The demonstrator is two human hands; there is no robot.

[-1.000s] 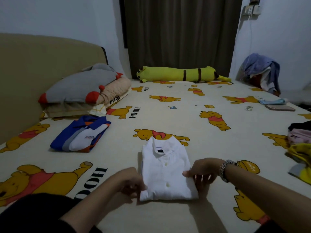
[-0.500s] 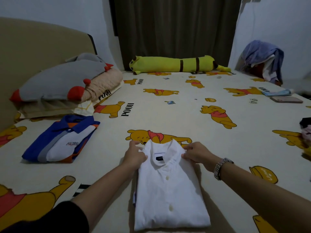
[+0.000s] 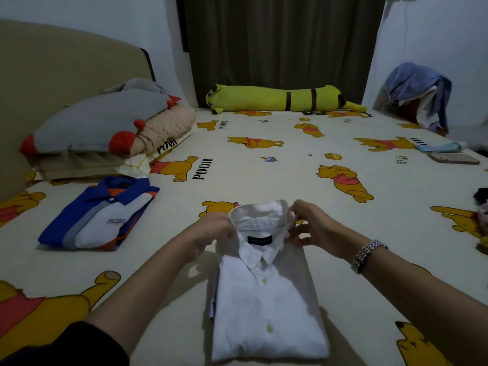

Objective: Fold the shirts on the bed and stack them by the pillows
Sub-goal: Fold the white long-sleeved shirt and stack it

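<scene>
A folded white shirt [image 3: 266,307] lies on the bed [image 3: 264,180] straight in front of me, collar away from me. My left hand [image 3: 211,231] holds the left side of its raised collar. At the collar's right side my right hand [image 3: 311,225] pinches the fabric; a metal watch sits on that wrist. A folded blue, white and orange shirt [image 3: 100,215] lies to the left, just in front of the pillows [image 3: 105,128].
A long yellow plush bolster [image 3: 277,99] lies along the far edge by the dark curtain. Clothes hang in a heap [image 3: 420,93] at the far right. A phone [image 3: 453,158] and a blue cloth rest near the right edge, more garments [image 3: 482,215] at the right border.
Both hands went from the shirt's near corners up to its collar, which now stands raised between them. The view has moved closer over the shirt.
</scene>
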